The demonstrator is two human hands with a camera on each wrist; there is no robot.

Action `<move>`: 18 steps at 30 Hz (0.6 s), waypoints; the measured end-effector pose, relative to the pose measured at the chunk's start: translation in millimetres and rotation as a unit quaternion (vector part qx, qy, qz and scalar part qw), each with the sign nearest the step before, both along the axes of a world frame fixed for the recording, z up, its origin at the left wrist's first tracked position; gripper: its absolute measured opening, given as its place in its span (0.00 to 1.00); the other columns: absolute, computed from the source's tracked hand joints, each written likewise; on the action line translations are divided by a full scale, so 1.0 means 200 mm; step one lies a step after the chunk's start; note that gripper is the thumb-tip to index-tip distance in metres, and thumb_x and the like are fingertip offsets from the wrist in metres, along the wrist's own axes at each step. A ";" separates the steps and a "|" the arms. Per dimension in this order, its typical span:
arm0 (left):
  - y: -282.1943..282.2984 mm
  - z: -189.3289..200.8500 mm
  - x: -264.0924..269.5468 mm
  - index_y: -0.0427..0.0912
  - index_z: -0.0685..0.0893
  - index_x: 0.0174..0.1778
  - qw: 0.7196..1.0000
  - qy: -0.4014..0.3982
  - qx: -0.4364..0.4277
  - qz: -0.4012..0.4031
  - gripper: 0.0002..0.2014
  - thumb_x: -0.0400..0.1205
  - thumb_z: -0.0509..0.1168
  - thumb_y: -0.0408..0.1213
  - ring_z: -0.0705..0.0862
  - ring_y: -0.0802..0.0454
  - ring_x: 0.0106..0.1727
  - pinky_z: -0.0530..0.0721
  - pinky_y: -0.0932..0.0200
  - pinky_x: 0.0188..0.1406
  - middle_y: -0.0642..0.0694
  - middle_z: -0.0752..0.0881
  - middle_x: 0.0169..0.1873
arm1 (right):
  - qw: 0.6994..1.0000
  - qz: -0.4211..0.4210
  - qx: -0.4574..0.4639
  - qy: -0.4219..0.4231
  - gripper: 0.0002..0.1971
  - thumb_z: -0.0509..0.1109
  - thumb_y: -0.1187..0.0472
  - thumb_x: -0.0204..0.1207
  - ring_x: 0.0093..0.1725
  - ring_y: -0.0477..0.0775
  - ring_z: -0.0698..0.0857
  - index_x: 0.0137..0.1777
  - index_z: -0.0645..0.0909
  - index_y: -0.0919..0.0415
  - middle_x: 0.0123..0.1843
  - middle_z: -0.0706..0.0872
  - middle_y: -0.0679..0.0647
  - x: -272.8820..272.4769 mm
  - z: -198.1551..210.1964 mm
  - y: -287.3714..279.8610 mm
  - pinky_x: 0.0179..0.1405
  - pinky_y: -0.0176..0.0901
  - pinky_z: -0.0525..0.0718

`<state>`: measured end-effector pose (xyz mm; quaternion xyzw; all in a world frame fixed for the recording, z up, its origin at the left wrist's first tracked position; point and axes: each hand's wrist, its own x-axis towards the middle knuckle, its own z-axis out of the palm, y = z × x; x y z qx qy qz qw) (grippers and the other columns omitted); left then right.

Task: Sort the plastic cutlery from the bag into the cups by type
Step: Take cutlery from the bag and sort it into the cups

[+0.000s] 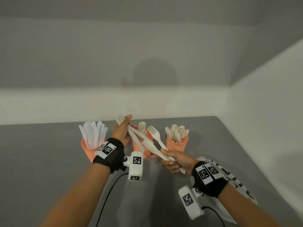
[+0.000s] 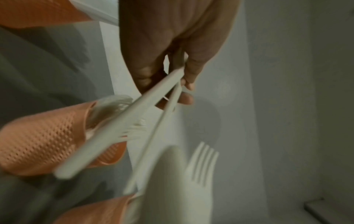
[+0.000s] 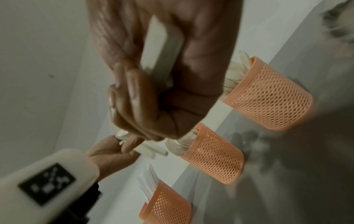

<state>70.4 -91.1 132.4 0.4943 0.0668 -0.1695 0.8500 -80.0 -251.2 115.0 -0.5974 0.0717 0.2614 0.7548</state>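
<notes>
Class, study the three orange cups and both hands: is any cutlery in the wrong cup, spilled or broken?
Nothing stands out. The left cup holds knives, the middle cup forks, the right cup spoons, all upright. The left hand and right hand grip unsorted pieces.

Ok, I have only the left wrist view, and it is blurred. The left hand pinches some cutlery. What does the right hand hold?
Observer: The right hand grips a bundle by its handles; a fork sticks up from it.
Operator: Which cup takes forks?
Observer: The middle cup of the three has forks standing in it.
Operator: And where is the bag?
Observer: The bag lies on the table, partly under the right forearm.
</notes>
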 end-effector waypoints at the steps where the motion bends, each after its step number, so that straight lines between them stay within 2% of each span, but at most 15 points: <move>1: -0.01 -0.02 0.00 0.42 0.80 0.43 1.000 0.003 0.007 -0.005 0.06 0.84 0.60 0.35 0.75 0.58 0.14 0.79 0.59 0.29 0.49 0.71 0.19 | 1.000 -0.006 0.007 0.001 0.21 0.47 0.51 0.85 0.12 0.38 0.62 0.62 0.75 0.65 0.17 0.67 0.44 0.00 0.00 -0.01 0.11 0.26 0.62; 3: -0.03 -0.09 -0.02 0.42 0.78 0.39 0.998 0.020 0.031 -0.043 0.08 0.84 0.61 0.38 0.70 0.59 0.12 0.75 0.64 0.18 0.51 0.71 0.15 | 1.000 -0.013 0.024 0.000 0.21 0.48 0.51 0.84 0.12 0.38 0.62 0.65 0.70 0.65 0.17 0.68 0.44 0.01 0.01 -0.02 0.11 0.26 0.62; 5: -0.05 -0.14 -0.06 0.42 0.77 0.39 0.989 0.028 0.017 -0.145 0.11 0.83 0.61 0.45 0.68 0.61 0.12 0.71 0.68 0.13 0.53 0.71 0.13 | 0.999 -0.013 0.040 -0.005 0.20 0.50 0.50 0.82 0.11 0.38 0.63 0.63 0.71 0.65 0.16 0.68 0.44 0.02 0.02 -0.03 0.10 0.26 0.62; 7: -0.08 -0.17 -0.11 0.43 0.76 0.35 0.959 0.011 -0.013 -0.281 0.19 0.79 0.62 0.56 0.68 0.58 0.14 0.72 0.66 0.16 0.51 0.68 0.12 | 0.999 -0.008 0.047 -0.006 0.18 0.52 0.49 0.80 0.11 0.39 0.63 0.59 0.72 0.62 0.16 0.68 0.44 0.02 0.03 -0.02 0.10 0.26 0.62; 9: -0.11 -0.17 -0.17 0.41 0.75 0.29 0.937 -0.004 -0.031 -0.349 0.24 0.74 0.65 0.61 0.69 0.53 0.16 0.72 0.61 0.22 0.48 0.68 0.12 | 0.999 -0.002 0.035 -0.004 0.17 0.51 0.50 0.82 0.11 0.39 0.63 0.56 0.75 0.61 0.16 0.68 0.44 0.02 0.03 -0.02 0.10 0.26 0.61; 12: -0.14 -0.13 -0.21 0.37 0.79 0.33 0.932 0.001 -0.033 -0.362 0.21 0.75 0.63 0.54 0.70 0.52 0.13 0.72 0.62 0.19 0.46 0.71 0.11 | 1.000 0.002 0.004 -0.009 0.19 0.48 0.51 0.85 0.11 0.39 0.62 0.55 0.79 0.58 0.17 0.66 0.44 0.01 0.02 -0.02 0.11 0.26 0.60; 16: -0.15 -0.12 -0.19 0.36 0.82 0.29 0.915 -0.028 0.034 -0.401 0.20 0.78 0.61 0.49 0.71 0.49 0.18 0.72 0.57 0.30 0.46 0.72 0.11 | 1.000 0.001 0.000 -0.013 0.17 0.49 0.51 0.85 0.12 0.39 0.61 0.55 0.78 0.57 0.17 0.66 0.43 0.00 0.00 -0.06 0.13 0.27 0.59; 18: -0.17 -0.10 -0.17 0.36 0.83 0.32 0.925 -0.020 0.062 -0.374 0.17 0.79 0.62 0.47 0.75 0.49 0.20 0.76 0.58 0.30 0.45 0.78 0.15 | 1.000 0.004 0.004 -0.010 0.15 0.50 0.52 0.84 0.12 0.39 0.62 0.55 0.76 0.58 0.17 0.67 0.43 -0.01 0.01 -0.08 0.13 0.27 0.58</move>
